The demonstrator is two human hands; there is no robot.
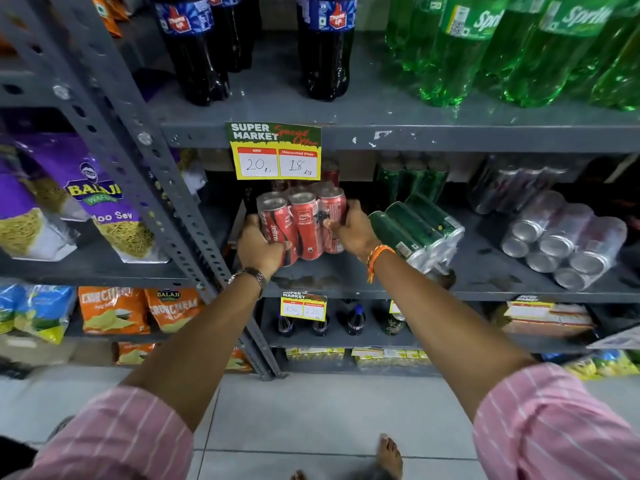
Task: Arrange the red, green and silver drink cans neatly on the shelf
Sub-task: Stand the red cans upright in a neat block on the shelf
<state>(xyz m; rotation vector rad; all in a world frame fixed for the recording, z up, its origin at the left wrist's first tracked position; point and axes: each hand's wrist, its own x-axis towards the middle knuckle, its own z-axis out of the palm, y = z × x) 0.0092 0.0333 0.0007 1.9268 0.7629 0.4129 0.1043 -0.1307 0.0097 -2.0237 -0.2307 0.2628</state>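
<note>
A shrink-wrapped pack of red cans (304,223) stands upright at the left of the grey middle shelf (485,268). My left hand (258,249) grips its left side and my right hand (353,230) grips its right side. More red cans (329,172) stand behind it. To the right, a pack of green cans (419,233) lies tipped on its side, with upright green cans (412,178) behind. Further right, a pack of silver cans (561,240) lies on its side, and another silver pack (512,188) sits behind it.
A price tag (273,152) hangs from the shelf above, just over the red pack. Dark cola bottles (197,53) and green bottles (485,50) fill the upper shelf. A slotted steel upright (173,202) stands left of my hands, with snack bags (86,199) beyond it.
</note>
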